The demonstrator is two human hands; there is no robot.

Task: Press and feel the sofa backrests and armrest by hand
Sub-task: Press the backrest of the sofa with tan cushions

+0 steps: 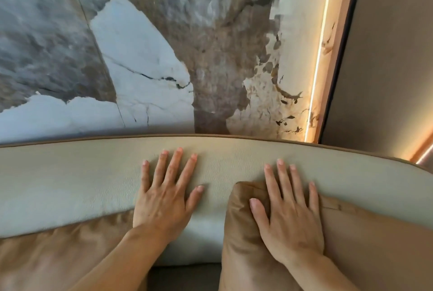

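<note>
A beige leather sofa backrest [70, 173] with brown piping along its top edge runs across the view. My left hand [166, 194] lies flat on it, palm down, fingers spread. My right hand [288, 211] is also flat with fingers apart; its palm and thumb rest on the corner of a brown cushion [243, 232] and its fingertips reach onto the backrest. Neither hand holds anything.
A second brown cushion [51, 253] leans against the backrest at lower left. Behind the sofa stands a grey, white and brown marble wall [145, 56]. A lit LED strip [318, 56] and a dark panel [386, 56] are at right.
</note>
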